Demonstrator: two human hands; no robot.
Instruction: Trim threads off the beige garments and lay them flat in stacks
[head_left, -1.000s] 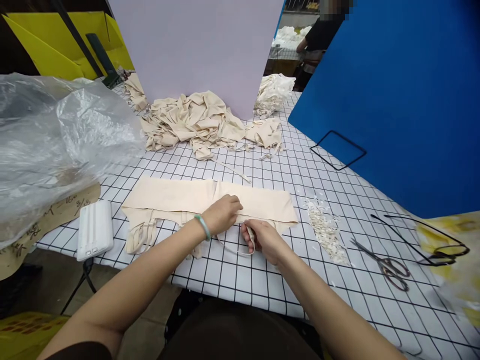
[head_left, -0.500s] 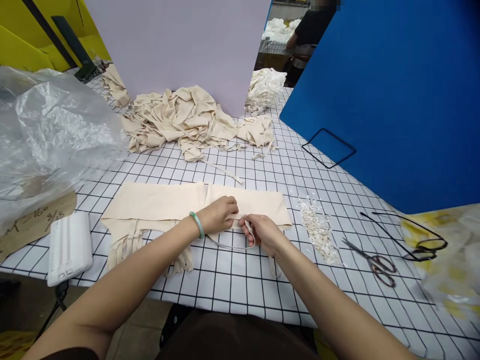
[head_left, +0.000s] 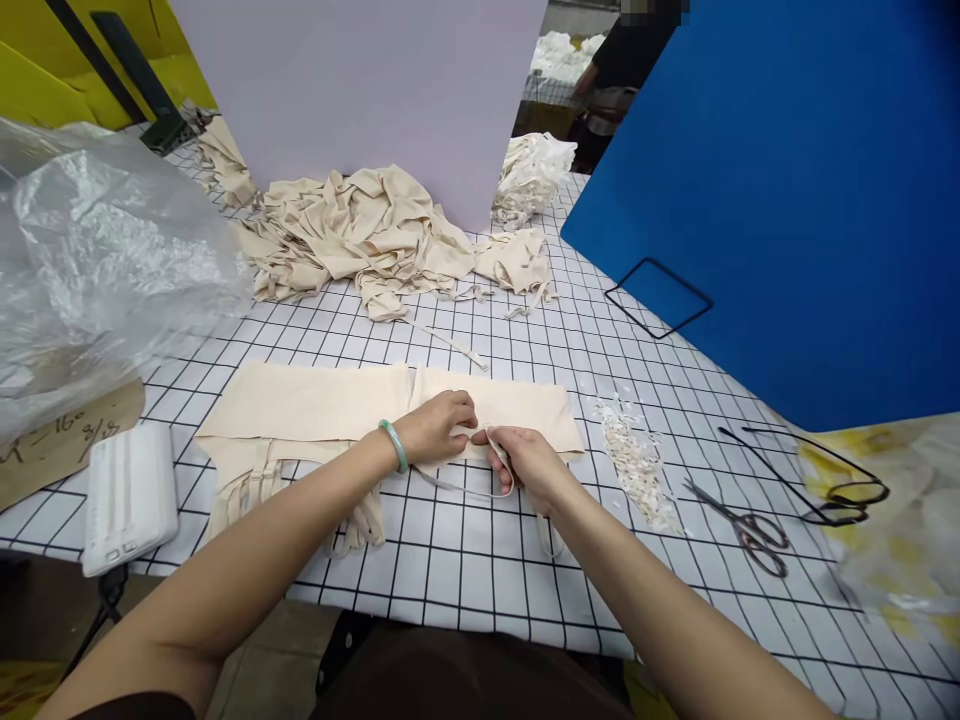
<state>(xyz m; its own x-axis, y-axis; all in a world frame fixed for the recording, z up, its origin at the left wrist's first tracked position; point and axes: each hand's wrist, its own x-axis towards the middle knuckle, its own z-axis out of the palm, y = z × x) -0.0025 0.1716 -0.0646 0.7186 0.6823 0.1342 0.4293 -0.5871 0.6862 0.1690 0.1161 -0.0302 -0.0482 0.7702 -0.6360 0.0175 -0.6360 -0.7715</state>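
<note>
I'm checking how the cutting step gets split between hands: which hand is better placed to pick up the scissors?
Probably the right hand: the scissors lie on its side of the table. The left hand presses on the cream fabric, farther away.

co-worker [head_left: 615,70] cut off by top edge, cardboard writing [head_left: 56,440] partly under plastic bag [head_left: 97,260], yellow sheet [head_left: 900,520] blurred
</note>
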